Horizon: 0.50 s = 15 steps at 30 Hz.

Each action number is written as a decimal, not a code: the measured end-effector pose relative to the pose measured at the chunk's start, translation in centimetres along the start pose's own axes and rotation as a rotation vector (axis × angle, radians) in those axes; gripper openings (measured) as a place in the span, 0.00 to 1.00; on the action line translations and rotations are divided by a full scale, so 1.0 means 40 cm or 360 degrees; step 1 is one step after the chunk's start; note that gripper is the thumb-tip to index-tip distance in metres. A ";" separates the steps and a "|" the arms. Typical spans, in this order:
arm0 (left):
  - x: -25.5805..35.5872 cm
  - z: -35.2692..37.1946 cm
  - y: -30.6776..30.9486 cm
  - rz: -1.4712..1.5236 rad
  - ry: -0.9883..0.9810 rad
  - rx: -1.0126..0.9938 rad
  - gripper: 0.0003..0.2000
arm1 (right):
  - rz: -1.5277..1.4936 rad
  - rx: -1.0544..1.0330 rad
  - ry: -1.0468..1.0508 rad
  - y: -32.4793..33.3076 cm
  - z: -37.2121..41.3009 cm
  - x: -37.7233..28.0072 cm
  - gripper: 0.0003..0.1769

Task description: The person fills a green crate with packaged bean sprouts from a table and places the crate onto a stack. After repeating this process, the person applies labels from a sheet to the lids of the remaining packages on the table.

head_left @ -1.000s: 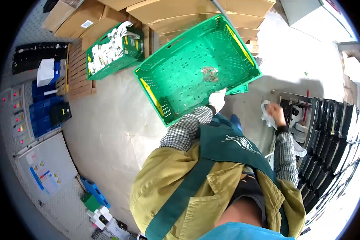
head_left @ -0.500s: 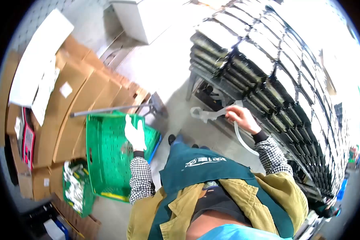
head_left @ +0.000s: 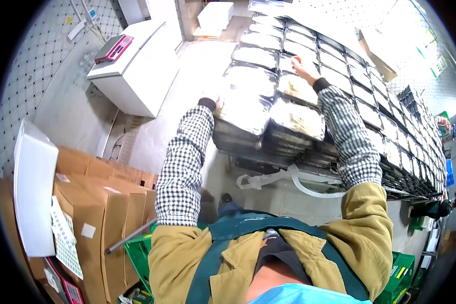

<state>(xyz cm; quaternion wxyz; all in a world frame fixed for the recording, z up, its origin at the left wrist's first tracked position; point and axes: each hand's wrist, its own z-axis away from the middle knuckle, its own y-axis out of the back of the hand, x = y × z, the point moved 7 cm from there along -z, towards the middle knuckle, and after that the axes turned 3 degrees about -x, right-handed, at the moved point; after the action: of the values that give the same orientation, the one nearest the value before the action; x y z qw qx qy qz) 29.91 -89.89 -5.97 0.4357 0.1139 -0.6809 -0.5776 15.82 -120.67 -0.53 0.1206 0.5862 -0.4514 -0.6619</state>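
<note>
My left hand is at the left side of the nearest stacked black trays; bright glare washes out its fingers. Pale contents show under shiny clear tops on these trays. Farther right, my bare right hand reaches over the tray rows, its fingers curled together. Whether anything is between those fingers cannot be made out. A second front stack of trays stands between my forearms. Below the stacks, a whitish translucent strip hangs along the table's front edge.
Cardboard boxes are piled at left, with a white foam box on them. A red-faced scale sits on a white cabinet. Green crates stand low right. Another person is at far right.
Both my arms have swung forward over the trays. My left hand left the space above the green crate; my right hand left the whitish strip. The view has tilted up towards the tray tops.
</note>
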 end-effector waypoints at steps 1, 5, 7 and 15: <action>0.002 -0.013 0.002 0.0014 -0.0038 -0.0017 0.18 | 0.0226 0.0072 -0.0056 -0.007 -0.071 -0.004 0.15; 0.076 0.043 0.137 0.0415 -0.0265 0.0375 0.16 | 0.1130 0.0312 -0.0219 -0.060 -0.256 -0.051 0.16; 0.136 0.146 0.257 0.0409 -0.0104 0.0521 0.12 | 0.1206 0.0185 -0.0281 -0.114 -0.320 -0.065 0.17; 0.156 0.538 0.457 0.0175 -0.0519 0.1569 0.10 | 0.1502 -0.0111 0.0151 -0.214 -0.540 -0.036 0.17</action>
<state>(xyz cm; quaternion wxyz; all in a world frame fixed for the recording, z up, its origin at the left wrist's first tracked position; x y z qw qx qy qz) 16.97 -73.61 14.11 0.2483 0.1781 -0.9360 -0.1749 38.51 -124.70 -3.86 0.4483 0.3423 -0.6398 -0.5220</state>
